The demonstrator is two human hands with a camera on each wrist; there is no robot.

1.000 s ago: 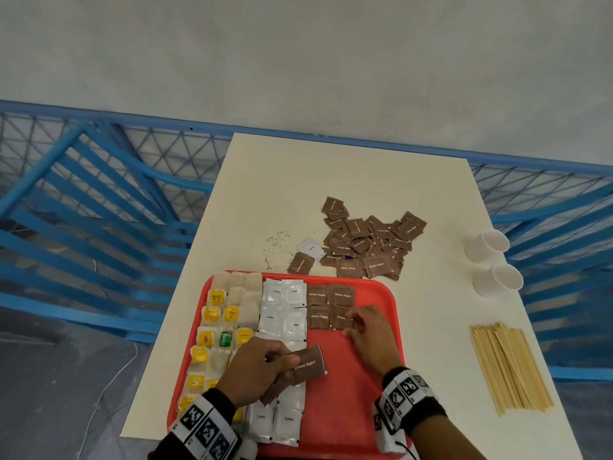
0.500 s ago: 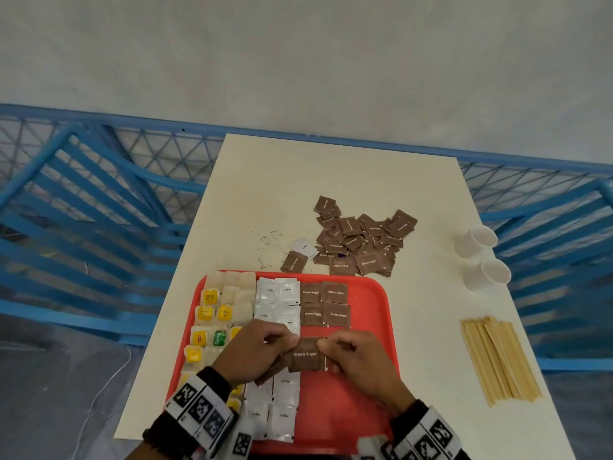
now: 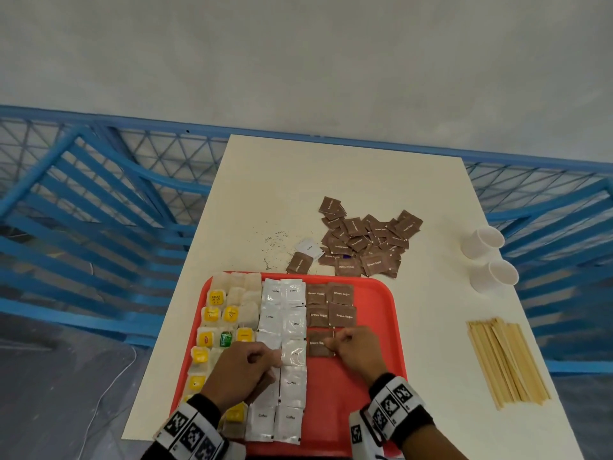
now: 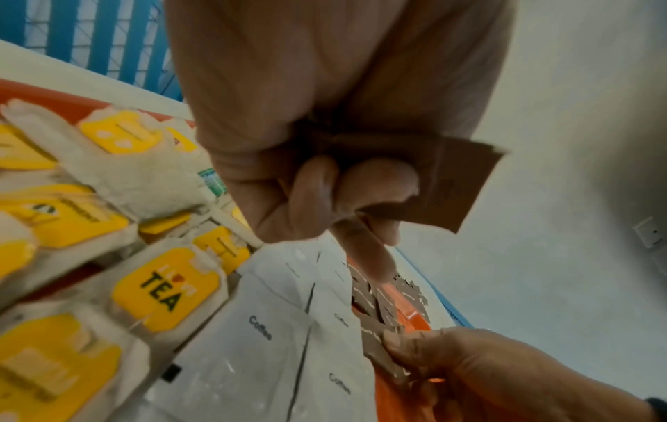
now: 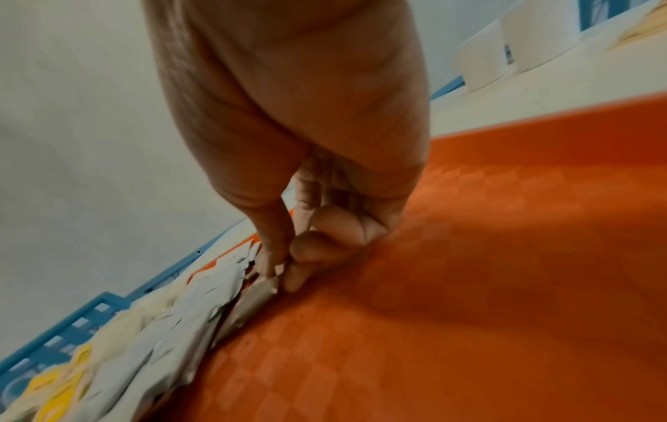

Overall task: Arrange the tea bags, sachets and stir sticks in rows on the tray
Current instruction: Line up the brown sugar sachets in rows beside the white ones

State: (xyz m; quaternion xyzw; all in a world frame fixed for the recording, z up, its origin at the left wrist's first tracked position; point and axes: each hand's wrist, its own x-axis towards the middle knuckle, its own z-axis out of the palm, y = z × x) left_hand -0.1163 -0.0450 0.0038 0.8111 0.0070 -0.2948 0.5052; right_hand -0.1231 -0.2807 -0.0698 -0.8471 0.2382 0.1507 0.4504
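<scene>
A red tray holds tea bags on its left, white coffee sachets in the middle and brown sugar sachets in rows to their right. My right hand pinches the edge of one brown sugar sachet that lies flat on the tray under those rows; the pinch shows in the right wrist view. My left hand hovers over the white sachets, its fingers curled round spare brown sachets. Stir sticks lie on the table at the right.
A loose pile of brown sachets and one white sachet lie on the cream table beyond the tray, beside scattered dark specks. Two white cups stand at the right edge. Blue railing surrounds the table.
The right hand took a brown sachet from the left hand and brought it down onto the tray below the four brown ones. The left hand drew back to the left.
</scene>
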